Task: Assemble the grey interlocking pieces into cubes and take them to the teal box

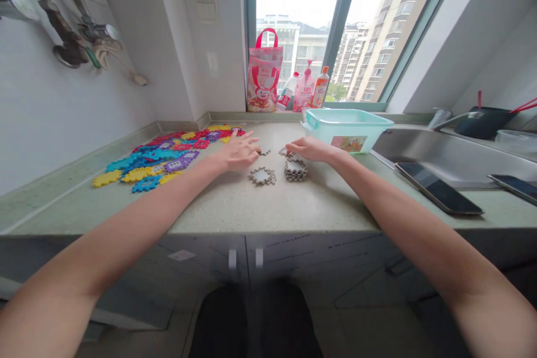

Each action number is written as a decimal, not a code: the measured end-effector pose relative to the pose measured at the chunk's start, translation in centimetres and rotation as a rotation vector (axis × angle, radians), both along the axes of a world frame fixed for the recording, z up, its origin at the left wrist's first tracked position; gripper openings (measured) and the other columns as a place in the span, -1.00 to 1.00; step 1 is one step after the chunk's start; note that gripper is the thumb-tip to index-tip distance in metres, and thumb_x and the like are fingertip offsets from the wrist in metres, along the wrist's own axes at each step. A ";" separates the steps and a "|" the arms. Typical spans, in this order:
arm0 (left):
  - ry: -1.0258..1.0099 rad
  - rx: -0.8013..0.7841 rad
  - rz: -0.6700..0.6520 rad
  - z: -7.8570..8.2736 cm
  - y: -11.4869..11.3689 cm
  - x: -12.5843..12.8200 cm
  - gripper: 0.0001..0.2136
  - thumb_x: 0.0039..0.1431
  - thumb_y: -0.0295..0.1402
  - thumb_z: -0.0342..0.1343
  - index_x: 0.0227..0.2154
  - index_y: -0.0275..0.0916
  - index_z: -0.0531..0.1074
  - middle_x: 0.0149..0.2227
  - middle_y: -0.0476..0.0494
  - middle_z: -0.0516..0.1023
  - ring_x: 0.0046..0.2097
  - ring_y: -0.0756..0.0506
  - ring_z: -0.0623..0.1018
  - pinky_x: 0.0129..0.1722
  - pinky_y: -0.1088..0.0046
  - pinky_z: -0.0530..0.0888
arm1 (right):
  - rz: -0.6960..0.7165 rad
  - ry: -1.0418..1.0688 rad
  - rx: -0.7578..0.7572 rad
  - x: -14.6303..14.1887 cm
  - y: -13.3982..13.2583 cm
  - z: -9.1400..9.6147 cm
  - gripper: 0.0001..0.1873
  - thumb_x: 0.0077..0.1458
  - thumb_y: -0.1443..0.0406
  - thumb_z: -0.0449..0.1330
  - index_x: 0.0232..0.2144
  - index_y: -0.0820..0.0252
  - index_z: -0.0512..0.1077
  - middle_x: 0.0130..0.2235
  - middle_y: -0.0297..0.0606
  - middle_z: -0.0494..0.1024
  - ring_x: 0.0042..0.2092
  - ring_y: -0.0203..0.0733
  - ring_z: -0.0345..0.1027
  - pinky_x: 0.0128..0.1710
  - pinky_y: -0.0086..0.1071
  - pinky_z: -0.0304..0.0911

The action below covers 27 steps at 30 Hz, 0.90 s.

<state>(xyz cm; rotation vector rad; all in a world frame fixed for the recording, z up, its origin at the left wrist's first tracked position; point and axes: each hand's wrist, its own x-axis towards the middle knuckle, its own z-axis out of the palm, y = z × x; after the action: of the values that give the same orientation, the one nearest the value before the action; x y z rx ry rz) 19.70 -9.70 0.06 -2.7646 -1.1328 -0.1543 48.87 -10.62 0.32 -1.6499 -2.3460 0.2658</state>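
Note:
My left hand (240, 150) is spread over the counter, fingers stretched out, beside a grey toothed plastic building piece (265, 151) partly hidden by the fingers. My right hand (312, 149) has its fingertips closed on the edge of another grey toothed building piece (283, 152), which lies mostly under them. Nearer to me, a short stack of grey toothed pieces (296, 170) sits below the right hand. To its left lies a grey toothed piece with an open-looking middle (263, 175).
Colourful toothed pieces (168, 155) in red, blue, yellow and purple spread over the left counter. A mint plastic bin (356, 123) stands behind my right hand. Right of it are a steel sink (453, 159) and a phone (438, 189). Bottles (305, 89) and a pink bag (264, 81) line the windowsill.

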 end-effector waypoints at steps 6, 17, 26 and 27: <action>-0.064 -0.006 -0.137 0.6 0.2 -1.1 -0.74 0.18 -0.44 0.08 -0.13 -0.13 0.59 0.23 -0.17 0.58 0.43 -0.30 0.34 0.46 -0.31 -0.13 | 0.064 0.000 0.067 0.9 0.5 -0.4 -0.62 0.11 0.06 0.38 -0.11 0.15 0.68 -0.14 -0.18 0.74 -0.14 -0.12 0.55 -0.13 -0.35 0.33; -0.237 0.055 -0.159 0.6 1.3 -1.5 -0.60 0.13 -0.09 0.32 -0.04 -0.19 0.57 -0.15 -0.15 0.71 0.06 -0.27 0.58 0.34 -0.01 0.25 | 0.108 0.252 0.146 1.5 -0.8 1.2 -0.53 0.05 0.17 0.39 0.03 0.17 0.61 -0.07 -0.12 0.70 -0.06 -0.07 0.55 0.00 -0.21 0.41; -0.422 -0.235 -0.299 2.0 -1.9 -2.9 -0.52 0.09 -0.04 0.38 0.05 -0.11 0.62 -0.09 -0.10 0.73 -0.02 -0.19 0.65 0.05 0.23 0.51 | 0.398 0.349 -0.350 3.3 -4.4 5.6 -0.36 0.03 0.06 0.46 0.15 0.11 0.58 0.14 -0.10 0.64 0.15 0.01 0.51 0.12 -0.17 0.42; -0.393 -0.249 -0.309 1.9 -2.2 -2.8 -0.53 0.08 -0.04 0.39 0.04 -0.09 0.63 -0.11 -0.09 0.73 -0.03 -0.19 0.65 0.03 0.23 0.51 | 0.406 0.331 -0.353 3.2 -4.6 5.6 -0.35 0.02 0.06 0.46 0.15 0.11 0.59 0.14 -0.10 0.65 0.14 0.01 0.51 0.11 -0.19 0.43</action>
<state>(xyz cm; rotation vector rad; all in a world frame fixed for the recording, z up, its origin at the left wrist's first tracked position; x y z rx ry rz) 16.90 -11.86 1.95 -3.2163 -0.8307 -0.6594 52.03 -15.19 5.91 -1.1175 -2.4399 0.9991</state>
